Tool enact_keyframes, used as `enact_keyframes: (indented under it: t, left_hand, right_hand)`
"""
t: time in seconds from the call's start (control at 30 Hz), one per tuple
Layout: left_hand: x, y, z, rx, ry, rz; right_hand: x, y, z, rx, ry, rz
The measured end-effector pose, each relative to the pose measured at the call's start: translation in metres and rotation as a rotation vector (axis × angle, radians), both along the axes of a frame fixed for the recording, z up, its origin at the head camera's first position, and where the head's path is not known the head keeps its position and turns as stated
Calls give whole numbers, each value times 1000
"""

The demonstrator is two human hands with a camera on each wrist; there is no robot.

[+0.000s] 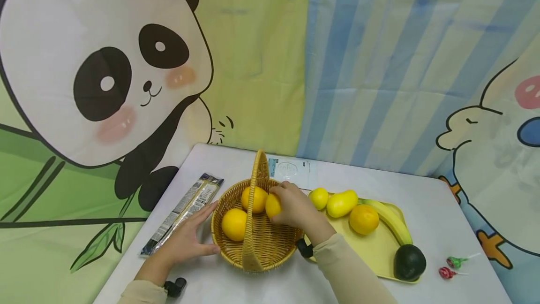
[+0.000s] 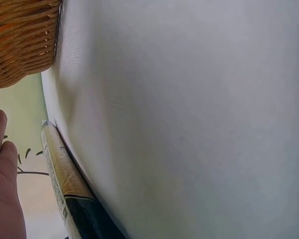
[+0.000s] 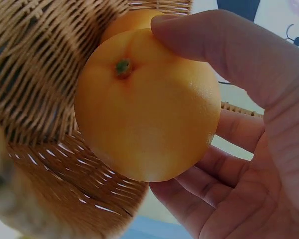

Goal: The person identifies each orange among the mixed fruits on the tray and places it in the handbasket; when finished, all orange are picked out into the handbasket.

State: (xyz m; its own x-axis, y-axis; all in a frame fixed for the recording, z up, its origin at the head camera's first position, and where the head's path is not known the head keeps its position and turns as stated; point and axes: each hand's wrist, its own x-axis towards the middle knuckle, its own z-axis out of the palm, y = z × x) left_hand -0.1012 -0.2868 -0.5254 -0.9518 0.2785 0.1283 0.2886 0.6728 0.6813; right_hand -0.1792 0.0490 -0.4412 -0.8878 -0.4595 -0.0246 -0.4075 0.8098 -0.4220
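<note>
A wicker basket (image 1: 274, 250) with a tall handle stands on the white table, two oranges (image 1: 234, 224) inside at its left and back. My right hand (image 1: 297, 208) grips another orange (image 3: 144, 109) between thumb and fingers, over the basket's back right part. In the right wrist view its green stem mark faces the camera, with an orange in the basket partly hidden behind it. My left hand (image 1: 187, 238) is at the basket's left side, fingers extended and fingertips at the rim. The left wrist view shows only part of that hand, below the basket's woven side (image 2: 22, 40).
Right of the basket lies a yellow tray (image 1: 354, 254) bearing a lemon (image 1: 318, 198), a yellow mango-like fruit (image 1: 342, 203), an orange (image 1: 364, 219), a banana (image 1: 394, 222) and a dark avocado-like fruit (image 1: 409, 262). Two lollipops (image 1: 454, 262), a long packet (image 1: 185, 212) and a flat pale-blue packet (image 1: 291, 171) lie around.
</note>
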Motion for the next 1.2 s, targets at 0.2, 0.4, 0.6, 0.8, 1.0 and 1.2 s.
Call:
enact_keyframes:
  t: [0.2,0.4,0.6,0.8,1.0,1.2]
  left_hand:
    - [2,1,2,9,-14,1]
    - [3,0,2,2,-30,15]
    - [3,0,1,4,-24,13]
    - [2,0,1,1,-10,8]
    - [2,1,2,7,-11,0]
    - [2,2,3,4,-11,4]
  right_hand:
    - [0,-3,-4,28,-14,-9]
    - [-3,-6,-6,67,-23,-1]
    - [-4,-9,-6,84,-30,15]
    - [-5,-11,-9,94,-49,28]
    - [-7,-13,-14,114,-44,37]
    - [-8,-14,-14,102,-54,25]
